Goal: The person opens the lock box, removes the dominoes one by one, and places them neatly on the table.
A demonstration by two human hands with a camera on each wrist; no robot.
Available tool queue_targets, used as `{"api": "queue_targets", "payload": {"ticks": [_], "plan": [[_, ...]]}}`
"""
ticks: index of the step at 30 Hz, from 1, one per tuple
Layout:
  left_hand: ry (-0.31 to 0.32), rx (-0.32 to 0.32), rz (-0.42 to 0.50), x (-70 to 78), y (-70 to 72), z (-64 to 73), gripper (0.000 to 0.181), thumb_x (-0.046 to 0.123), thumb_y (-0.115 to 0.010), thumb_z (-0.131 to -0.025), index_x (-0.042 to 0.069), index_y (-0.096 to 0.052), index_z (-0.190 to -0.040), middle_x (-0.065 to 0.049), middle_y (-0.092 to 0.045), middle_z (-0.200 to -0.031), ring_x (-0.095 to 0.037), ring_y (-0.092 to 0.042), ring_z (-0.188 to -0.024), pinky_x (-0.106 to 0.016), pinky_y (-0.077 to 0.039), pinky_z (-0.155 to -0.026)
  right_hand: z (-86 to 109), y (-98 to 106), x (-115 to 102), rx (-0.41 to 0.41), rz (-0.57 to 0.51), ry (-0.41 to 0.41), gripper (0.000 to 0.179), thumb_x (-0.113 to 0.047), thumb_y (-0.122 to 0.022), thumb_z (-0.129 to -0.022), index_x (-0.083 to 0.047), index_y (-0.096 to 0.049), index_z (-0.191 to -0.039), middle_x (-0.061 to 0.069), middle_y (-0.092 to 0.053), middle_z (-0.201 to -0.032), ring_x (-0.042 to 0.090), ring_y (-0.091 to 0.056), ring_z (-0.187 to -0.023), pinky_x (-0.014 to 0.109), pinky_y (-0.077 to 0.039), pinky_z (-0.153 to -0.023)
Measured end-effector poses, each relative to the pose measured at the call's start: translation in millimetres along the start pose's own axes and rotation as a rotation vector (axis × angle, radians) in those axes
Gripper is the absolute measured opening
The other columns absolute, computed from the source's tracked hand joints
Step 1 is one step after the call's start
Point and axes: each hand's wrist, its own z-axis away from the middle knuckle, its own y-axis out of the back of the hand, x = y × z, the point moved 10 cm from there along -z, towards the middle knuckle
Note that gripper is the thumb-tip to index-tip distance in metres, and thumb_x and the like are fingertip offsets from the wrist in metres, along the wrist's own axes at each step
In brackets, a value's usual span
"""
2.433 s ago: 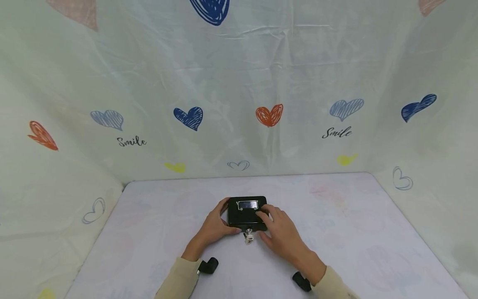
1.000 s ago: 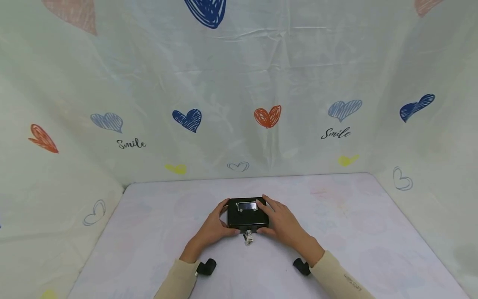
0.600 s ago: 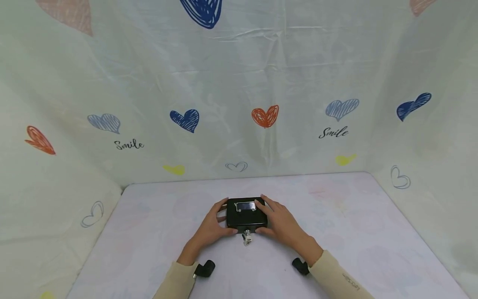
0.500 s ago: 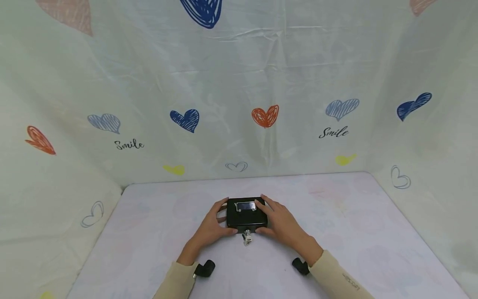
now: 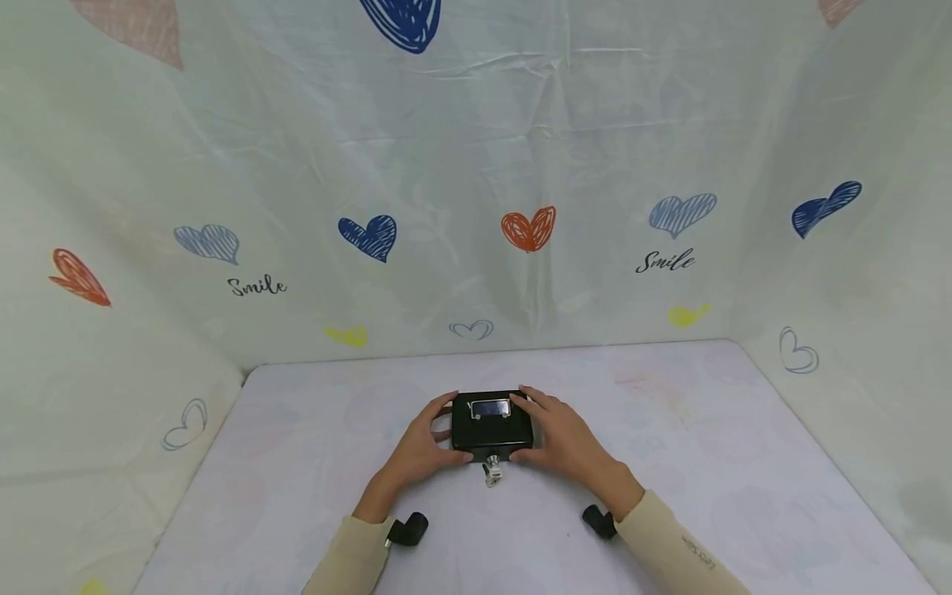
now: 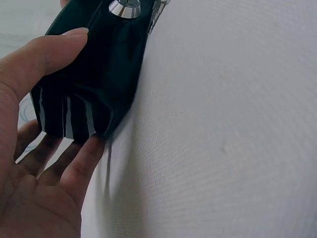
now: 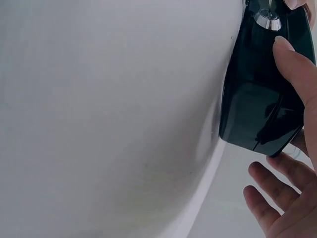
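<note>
A small black cash box [image 5: 491,434] sits on the table, its silver handle plate [image 5: 491,409] on the lid. Keys [image 5: 492,474] hang from the round silver lock [image 6: 125,9] on its front. My left hand [image 5: 418,446] holds the left side, thumb on the front face and fingertips at the end wall in the left wrist view. At the opposite side my right hand [image 5: 568,438] grips the box, thumb on the front near the lock and index finger over the lid's right edge. In the right wrist view, some fingers [image 7: 277,191] of this hand stand off the end wall.
The box stands near the middle of the white table [image 5: 669,463]. Behind it and at both sides hangs a pale curtain [image 5: 446,165] printed with hearts. A black wrist-camera mount [image 5: 408,529] sticks out by the left cuff, another mount [image 5: 599,522] by the right.
My right hand has moved from over the lid near the handle plate to the box's right side, its thumb now on the front. My left hand and the box have stayed nearly in place.
</note>
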Motion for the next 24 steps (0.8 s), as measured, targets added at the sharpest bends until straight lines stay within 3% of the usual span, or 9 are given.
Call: {"api": "queue_targets", "payload": {"ticks": [7, 24], "plan": [[0.007, 0.003, -0.017, -0.9, 0.6, 0.6, 0.102, 0.000, -0.093, -0.075, 0.008, -0.040, -0.161, -0.024, -0.043, -0.161, -0.054, -0.061, -0.127, -0.053, -0.059, -0.103, -2.5, 3.5, -0.7, 0.008, -0.016, -0.004, 0.091, -0.040, -0.098, -0.072, -0.009, -0.060, -0.149, 0.014, -0.054, -0.156, 0.039, -0.056, -0.138, 0.056, -0.051, -0.113], [0.029, 0.002, -0.034, -2.1, 2.1, -0.7, 0.100, 0.004, -0.093, -0.076, 0.008, -0.041, -0.161, -0.024, -0.045, -0.159, -0.051, -0.064, -0.125, -0.052, -0.060, -0.103, -7.1, 7.3, -1.4, -0.015, -0.028, 0.001, 0.088, -0.037, -0.100, -0.071, -0.008, -0.064, -0.146, 0.015, -0.057, -0.153, 0.037, -0.057, -0.137, 0.052, -0.052, -0.112]]}}
